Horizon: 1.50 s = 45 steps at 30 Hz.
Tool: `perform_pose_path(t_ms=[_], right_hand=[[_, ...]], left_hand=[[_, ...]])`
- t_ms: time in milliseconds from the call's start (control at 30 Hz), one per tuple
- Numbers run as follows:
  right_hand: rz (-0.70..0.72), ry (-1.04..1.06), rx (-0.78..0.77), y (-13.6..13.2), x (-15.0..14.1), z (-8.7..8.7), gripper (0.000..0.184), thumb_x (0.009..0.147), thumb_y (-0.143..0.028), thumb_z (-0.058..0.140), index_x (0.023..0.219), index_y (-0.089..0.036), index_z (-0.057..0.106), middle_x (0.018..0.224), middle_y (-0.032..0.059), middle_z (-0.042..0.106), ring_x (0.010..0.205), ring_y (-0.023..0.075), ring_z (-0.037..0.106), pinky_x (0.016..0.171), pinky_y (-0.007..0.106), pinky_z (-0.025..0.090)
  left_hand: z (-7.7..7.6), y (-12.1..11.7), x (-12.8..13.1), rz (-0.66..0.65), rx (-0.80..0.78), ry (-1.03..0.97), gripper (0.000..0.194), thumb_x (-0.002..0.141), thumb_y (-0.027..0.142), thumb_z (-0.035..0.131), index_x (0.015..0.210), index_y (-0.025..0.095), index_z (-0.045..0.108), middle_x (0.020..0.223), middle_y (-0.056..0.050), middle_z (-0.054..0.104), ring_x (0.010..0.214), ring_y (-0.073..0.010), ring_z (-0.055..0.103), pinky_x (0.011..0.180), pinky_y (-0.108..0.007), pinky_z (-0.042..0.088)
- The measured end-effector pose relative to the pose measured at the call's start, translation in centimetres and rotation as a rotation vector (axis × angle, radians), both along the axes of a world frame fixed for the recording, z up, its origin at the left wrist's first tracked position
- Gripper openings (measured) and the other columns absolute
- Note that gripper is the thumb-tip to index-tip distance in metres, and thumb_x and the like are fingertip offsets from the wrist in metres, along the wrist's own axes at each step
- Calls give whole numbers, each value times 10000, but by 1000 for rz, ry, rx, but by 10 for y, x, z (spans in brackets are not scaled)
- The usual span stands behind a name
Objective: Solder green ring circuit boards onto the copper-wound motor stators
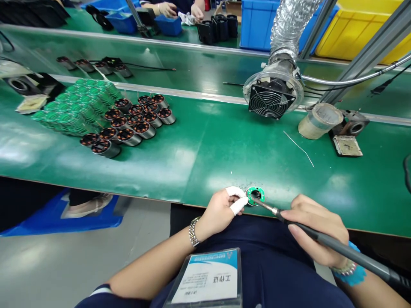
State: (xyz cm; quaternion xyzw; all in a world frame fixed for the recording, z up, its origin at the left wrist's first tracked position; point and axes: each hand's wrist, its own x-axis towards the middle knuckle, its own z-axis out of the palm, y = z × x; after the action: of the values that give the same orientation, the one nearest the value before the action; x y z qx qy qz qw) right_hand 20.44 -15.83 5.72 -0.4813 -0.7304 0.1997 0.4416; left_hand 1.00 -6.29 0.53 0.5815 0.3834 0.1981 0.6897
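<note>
The green table (pixel 180 171), with a glossy, light-reflecting top, runs across the view; a pale metal rail (pixel 205 97) borders its far side. Taking the picture's middle as the clock's centre, a round piece with a green board face (pixel 251 202) sits between four and five o'clock, close to the front edge. A bent silvery wire (pixel 299 148) lies at three. Toward half past two stands a cloudy cylindrical tub (pixel 313 126), just beside a dark iron stand (pixel 355 125) with a sponge tray (pixel 348 146). Near ten, upright metal-sided motor parts (pixel 136 122) cluster beside stacked green boards (pixel 77 107).
</note>
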Motion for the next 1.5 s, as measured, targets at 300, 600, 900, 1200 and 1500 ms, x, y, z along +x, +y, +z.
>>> perform_pose_path(t_ms=[300, 600, 900, 1200, 1500], right_hand=[[20, 11, -19, 3, -4, -1, 287, 727, -51, 525, 968, -151, 643, 592, 33, 560, 572, 153, 510, 536, 311, 460], [50, 19, -2, 5, -5, -1, 299, 714, -27, 527, 968, -133, 642, 585, 33, 540, 556, 144, 485, 523, 311, 451], [-6, 15, 28, 1, 4, -8, 363, 768, -76, 549, 1112, -190, 567, 731, 44, 628, 688, 174, 593, 637, 334, 511], [-129, -134, -126, 24, -15, -42, 415, 783, -211, 635, 1164, -205, 469, 1108, 92, 617, 1017, 203, 596, 899, 330, 492], [-122, -85, -110, 29, -18, -50, 369, 778, -208, 645, 1116, -207, 497, 1046, 78, 628, 952, 181, 612, 841, 291, 506]], left_hand=[[2, 0, 1, 26, -25, 16, 120, 744, 259, 592, 758, 144, 560, 571, 15, 562, 507, -98, 545, 530, -228, 472], [2, 0, 2, 32, -24, 20, 118, 743, 255, 591, 749, 144, 551, 569, 17, 556, 504, -94, 536, 519, -221, 469], [0, 0, 2, 25, -4, 23, 110, 751, 241, 575, 751, 135, 545, 567, 18, 558, 500, -89, 539, 518, -214, 465], [-2, 0, -2, -1, 36, 0, 115, 775, 256, 562, 779, 142, 550, 623, -1, 602, 560, -107, 598, 579, -228, 504], [-10, 1, -9, -37, 86, -18, 126, 809, 277, 543, 820, 153, 531, 700, -31, 652, 678, -148, 654, 681, -272, 525]])
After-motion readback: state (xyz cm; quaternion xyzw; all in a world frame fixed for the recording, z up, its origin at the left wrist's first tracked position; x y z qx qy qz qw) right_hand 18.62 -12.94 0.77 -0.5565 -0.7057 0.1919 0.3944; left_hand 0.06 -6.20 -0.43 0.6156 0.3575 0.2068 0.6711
